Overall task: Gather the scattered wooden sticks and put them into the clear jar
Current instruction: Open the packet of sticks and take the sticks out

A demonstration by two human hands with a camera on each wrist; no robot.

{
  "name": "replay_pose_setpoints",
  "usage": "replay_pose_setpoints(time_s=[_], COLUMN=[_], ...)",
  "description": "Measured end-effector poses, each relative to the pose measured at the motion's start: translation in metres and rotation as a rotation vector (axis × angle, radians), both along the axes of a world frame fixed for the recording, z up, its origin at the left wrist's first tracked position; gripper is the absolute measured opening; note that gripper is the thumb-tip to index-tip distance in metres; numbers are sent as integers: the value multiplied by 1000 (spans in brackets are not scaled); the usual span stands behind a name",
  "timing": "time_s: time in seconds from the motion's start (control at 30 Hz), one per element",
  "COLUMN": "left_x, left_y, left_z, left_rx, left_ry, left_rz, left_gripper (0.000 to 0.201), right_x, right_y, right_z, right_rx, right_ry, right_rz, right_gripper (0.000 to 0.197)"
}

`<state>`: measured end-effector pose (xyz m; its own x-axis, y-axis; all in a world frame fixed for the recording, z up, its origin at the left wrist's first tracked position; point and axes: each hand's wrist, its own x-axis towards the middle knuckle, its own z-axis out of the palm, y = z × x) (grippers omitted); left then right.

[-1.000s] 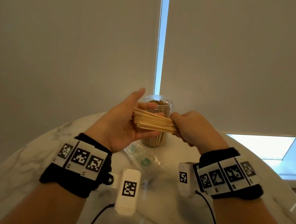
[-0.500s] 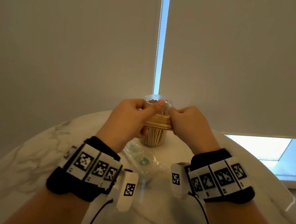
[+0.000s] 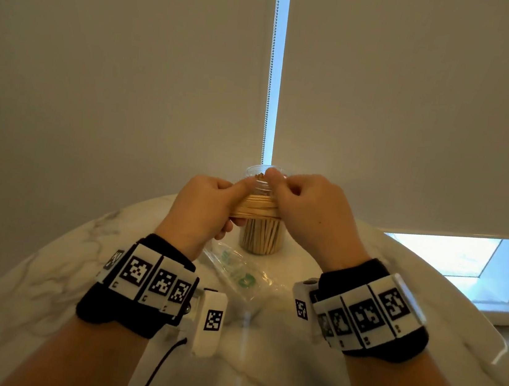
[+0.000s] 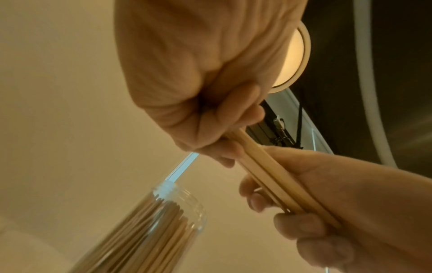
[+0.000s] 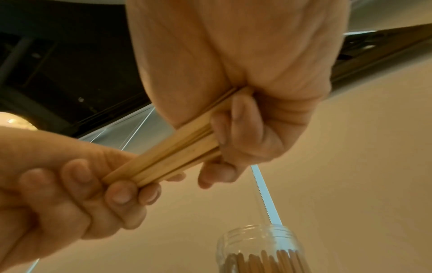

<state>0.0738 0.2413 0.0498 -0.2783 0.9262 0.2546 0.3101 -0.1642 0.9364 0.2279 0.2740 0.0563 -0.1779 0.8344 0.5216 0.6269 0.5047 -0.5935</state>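
A bundle of flat wooden sticks [image 3: 256, 207] is held level in front of the clear jar [image 3: 260, 240], just below its mouth. My left hand [image 3: 236, 205] grips the bundle's left end, with fingers curled under and the thumb on top. My right hand [image 3: 278, 196] grips the right end. The jar stands on the table and is packed with upright sticks. In the left wrist view the bundle [image 4: 268, 170] runs from my left hand [image 4: 224, 129] to my right hand [image 4: 304, 203], above the jar [image 4: 158, 230]. The right wrist view shows the same bundle [image 5: 177, 147], right hand [image 5: 233, 129], left hand [image 5: 93, 184] and jar [image 5: 261, 249].
A crumpled clear plastic bag [image 3: 236, 271] with green print lies on the round marble table [image 3: 41, 278] just in front of the jar. Closed roller blinds with a bead chain [image 3: 273, 65] hang close behind the jar. A window sill [image 3: 506, 310] sits at the right.
My left hand went from an open palm against the stick ends to fingers curled round the bundle. Both hands drew closer together and rose slightly toward the jar's mouth.
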Motion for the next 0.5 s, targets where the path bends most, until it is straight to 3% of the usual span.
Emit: replay_pose_setpoints(time_s=[0.13, 0.3, 0.5], left_x=[-4, 15, 26], left_y=[5, 5, 7], left_z=[-3, -9, -14], left_rx=[24, -102, -88], left_ry=[-197, -392, -464], left_rz=[63, -109, -118], left_gripper=[37, 33, 34], right_x=[-7, -8, 4], right_y=[-1, -1, 0], right_z=[-3, -2, 5], right_rx=[237, 5, -53], right_ry=[145, 791, 806], right_rz=[-146, 102, 201], right_gripper=[35, 27, 37])
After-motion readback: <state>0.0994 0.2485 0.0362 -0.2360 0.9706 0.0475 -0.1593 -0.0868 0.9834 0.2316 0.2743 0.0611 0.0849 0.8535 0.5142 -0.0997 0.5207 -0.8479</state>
